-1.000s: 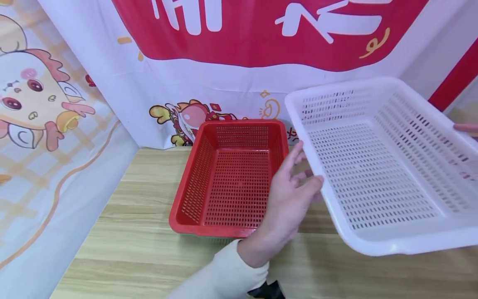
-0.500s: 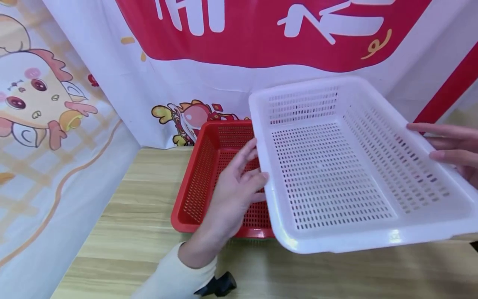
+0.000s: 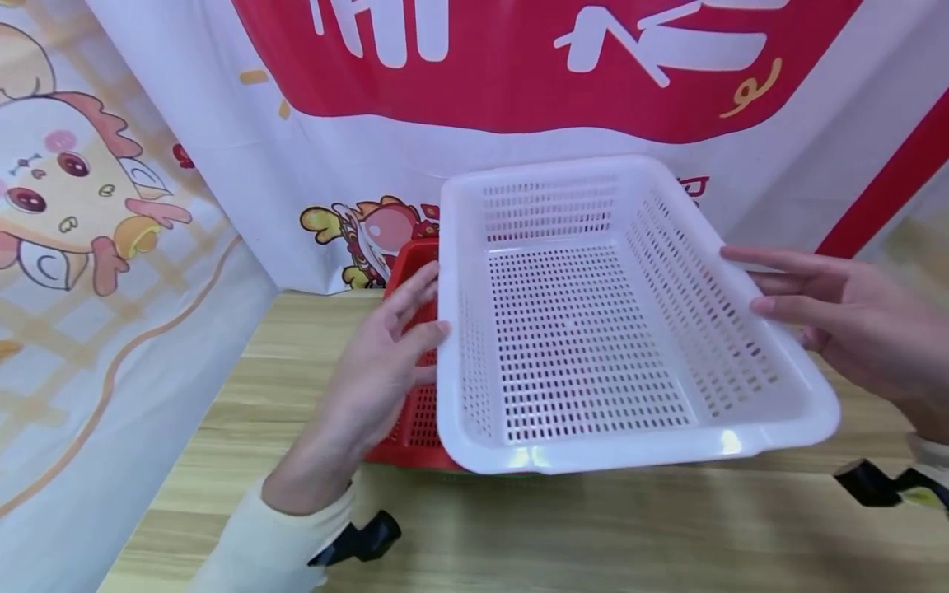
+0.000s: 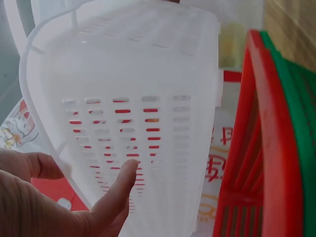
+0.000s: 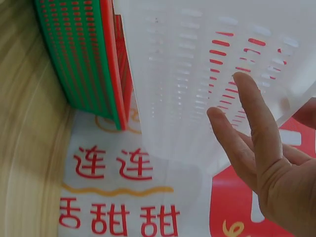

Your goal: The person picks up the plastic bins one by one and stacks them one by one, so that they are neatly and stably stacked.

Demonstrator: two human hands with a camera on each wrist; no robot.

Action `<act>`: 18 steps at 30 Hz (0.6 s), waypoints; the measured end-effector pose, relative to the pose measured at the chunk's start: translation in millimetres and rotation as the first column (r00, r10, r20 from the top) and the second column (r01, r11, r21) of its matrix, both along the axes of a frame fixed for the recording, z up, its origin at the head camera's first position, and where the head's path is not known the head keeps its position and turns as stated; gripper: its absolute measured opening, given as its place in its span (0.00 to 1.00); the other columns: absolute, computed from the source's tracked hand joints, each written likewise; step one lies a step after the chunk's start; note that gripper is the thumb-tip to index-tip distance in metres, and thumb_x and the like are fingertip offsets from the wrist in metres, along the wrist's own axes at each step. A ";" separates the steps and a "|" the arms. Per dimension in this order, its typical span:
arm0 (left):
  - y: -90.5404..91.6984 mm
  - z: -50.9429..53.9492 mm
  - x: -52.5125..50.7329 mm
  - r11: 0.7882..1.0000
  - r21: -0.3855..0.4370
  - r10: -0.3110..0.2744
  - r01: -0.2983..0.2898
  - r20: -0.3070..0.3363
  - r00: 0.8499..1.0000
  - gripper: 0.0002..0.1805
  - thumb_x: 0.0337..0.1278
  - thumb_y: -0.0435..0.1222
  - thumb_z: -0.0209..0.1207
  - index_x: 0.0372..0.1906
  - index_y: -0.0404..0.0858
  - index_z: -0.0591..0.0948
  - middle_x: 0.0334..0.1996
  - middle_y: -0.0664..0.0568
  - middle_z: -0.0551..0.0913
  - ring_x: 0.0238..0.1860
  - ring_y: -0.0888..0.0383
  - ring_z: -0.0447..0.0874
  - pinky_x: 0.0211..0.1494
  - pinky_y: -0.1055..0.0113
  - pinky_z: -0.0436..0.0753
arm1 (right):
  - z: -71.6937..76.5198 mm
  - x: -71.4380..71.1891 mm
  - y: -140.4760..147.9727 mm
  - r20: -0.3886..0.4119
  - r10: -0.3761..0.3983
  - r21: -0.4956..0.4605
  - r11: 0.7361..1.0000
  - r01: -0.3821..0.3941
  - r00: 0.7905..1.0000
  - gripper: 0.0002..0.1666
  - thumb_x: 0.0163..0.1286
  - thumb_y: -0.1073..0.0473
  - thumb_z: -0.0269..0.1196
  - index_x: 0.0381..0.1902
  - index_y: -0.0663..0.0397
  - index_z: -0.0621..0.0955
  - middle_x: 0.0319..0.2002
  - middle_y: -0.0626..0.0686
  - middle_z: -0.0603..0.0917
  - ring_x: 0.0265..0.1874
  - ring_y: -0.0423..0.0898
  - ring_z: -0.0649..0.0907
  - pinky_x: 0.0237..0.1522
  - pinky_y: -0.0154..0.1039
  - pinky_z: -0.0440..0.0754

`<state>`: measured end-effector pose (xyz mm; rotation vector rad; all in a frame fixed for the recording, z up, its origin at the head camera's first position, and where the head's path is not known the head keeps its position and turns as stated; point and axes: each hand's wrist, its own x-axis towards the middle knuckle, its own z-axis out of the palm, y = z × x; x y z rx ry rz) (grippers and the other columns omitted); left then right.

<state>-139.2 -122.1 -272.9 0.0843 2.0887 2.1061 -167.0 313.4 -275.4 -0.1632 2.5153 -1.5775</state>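
A white plastic basket (image 3: 586,329) with slotted walls is held up between both hands, tilted, over the red basket (image 3: 423,412). The left hand (image 3: 371,371) pinches its left rim, with fingers on the outer wall (image 4: 123,187) in the left wrist view. At the right rim, the right hand (image 3: 838,305) grips with fingertips against the outside wall, as the right wrist view shows. The red basket sits nested in a green basket (image 5: 74,64), mostly hidden behind the white one in the head view. A gap shows between white and red baskets in both wrist views.
Under the baskets lies a wood-grain table (image 3: 222,461). A printed white and red cloth (image 3: 489,82) hangs at its back, and a cartoon-patterned cloth (image 3: 81,247) hangs along the left. A dark wrist mount (image 3: 363,539) is on the left sleeve.
Both hands have carried the white basket leftward, from beside the red basket to above it. The right hand has come further into view. The red basket has stayed in place.
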 end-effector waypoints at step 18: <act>-69.2 4.8 -20.7 0.989 0.089 -0.117 0.120 -0.038 0.992 0.37 0.80 0.30 0.53 0.86 0.46 0.55 0.79 0.48 0.61 0.60 0.61 0.85 0.51 0.59 0.93 | -6.1 -2.7 -63.4 0.038 0.085 -0.284 0.956 -0.070 0.996 0.37 0.78 0.58 0.64 0.81 0.38 0.68 0.67 0.43 0.82 0.53 0.44 0.90 0.44 0.47 0.94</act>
